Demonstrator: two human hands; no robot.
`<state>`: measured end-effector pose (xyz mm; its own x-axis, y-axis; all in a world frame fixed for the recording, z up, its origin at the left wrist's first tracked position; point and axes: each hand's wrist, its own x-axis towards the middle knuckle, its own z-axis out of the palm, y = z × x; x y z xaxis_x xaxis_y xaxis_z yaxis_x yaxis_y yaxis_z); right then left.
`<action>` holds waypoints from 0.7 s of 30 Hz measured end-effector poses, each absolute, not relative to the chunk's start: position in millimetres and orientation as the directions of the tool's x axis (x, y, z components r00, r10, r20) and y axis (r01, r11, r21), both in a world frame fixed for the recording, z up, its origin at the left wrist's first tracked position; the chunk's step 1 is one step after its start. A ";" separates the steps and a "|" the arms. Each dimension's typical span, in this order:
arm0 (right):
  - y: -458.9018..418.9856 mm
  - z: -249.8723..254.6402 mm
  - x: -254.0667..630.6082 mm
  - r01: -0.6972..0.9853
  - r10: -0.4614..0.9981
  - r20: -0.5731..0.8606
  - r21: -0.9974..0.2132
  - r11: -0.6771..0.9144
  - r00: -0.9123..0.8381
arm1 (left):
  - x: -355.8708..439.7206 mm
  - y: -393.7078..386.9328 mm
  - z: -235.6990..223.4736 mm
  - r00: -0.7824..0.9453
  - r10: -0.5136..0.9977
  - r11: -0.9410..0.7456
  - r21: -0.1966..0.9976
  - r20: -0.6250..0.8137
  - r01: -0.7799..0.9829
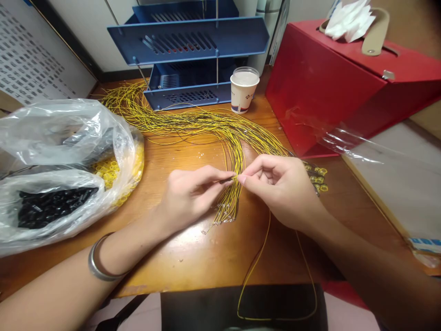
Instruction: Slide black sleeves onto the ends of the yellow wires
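From the head camera I saw both hands meeting over the middle of the wooden counter (193, 250). The left hand (188, 195) had its fingers pressed together in a pinch on something small and dark at the end of a yellow wire (255, 262); I could not tell exactly what that piece was. The right hand (282, 188) had thumb and forefinger pinched on the same wire end, tip to tip with the left, and the wire ran down from it in a long loop off the counter's near edge. Just beneath the hands lay the bundle of yellow wires (206, 122), fanning back toward a blue tray rack (189, 41), its stripped ends gathered under the left fingers. To the left sat a clear plastic bag (65, 138) holding small black pieces (51, 207) and yellow rings (110, 170). A paper cup (244, 89) and a red box (330, 78) stood farther back, well apart from the hands. I judged the step in hand to be fitting the small part onto the wire end; the next move would call for steady alignment and a light push along the wire.
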<state>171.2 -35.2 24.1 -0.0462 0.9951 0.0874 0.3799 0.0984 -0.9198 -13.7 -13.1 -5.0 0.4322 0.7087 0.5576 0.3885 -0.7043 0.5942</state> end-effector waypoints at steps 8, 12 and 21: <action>-35.1 21.3 172.7 0.376 0.993 0.104 -0.919 0.118 -0.058 | -9.7 -13.8 -3.4 0.392 0.742 -0.665 0.673 0.545 0.323; -35.8 19.6 173.3 0.409 0.991 0.124 -0.902 0.137 -0.059 | -9.8 -13.9 -4.9 0.392 0.773 -0.620 0.721 0.498 0.309; -39.1 15.1 171.2 0.548 0.941 0.316 -0.770 0.328 -0.119 | -11.3 -12.6 -6.2 0.425 0.819 -0.551 0.734 0.386 0.397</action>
